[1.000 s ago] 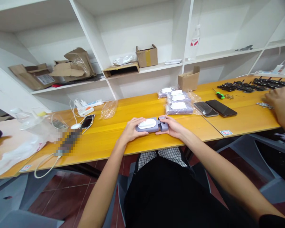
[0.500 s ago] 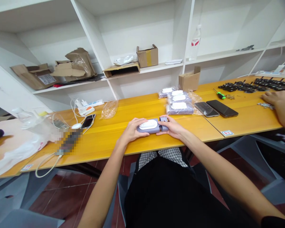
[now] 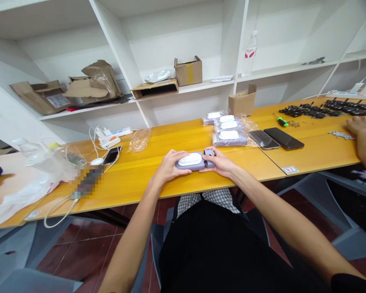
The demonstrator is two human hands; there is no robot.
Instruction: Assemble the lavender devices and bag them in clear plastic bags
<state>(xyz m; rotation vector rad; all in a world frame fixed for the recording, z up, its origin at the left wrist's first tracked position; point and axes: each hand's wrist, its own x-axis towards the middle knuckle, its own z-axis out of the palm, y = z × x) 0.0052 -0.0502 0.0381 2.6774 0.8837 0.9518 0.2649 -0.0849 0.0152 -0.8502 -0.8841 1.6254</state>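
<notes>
A grey-purple device (image 3: 191,161) with a white oval pad on top rests on the yellow table (image 3: 146,171) in front of me. My left hand (image 3: 168,167) grips its left end, fingers curled round it. My right hand (image 3: 220,162) pinches a small grey-purple end piece (image 3: 209,154) pressed against the device's right end. Both hands rest on the tabletop near the front edge.
Bagged devices of the same kind (image 3: 229,137) are stacked behind, beside two dark phones (image 3: 276,138), a green screwdriver (image 3: 280,120) and a small cardboard box (image 3: 242,101). Another person's hand (image 3: 364,136) works at the far right near black parts (image 3: 326,109). Cables, a phone (image 3: 111,155) and plastic bags lie at left.
The end piece in my right hand has closed up against the device's right end. The other person's hand at the right has shifted slightly.
</notes>
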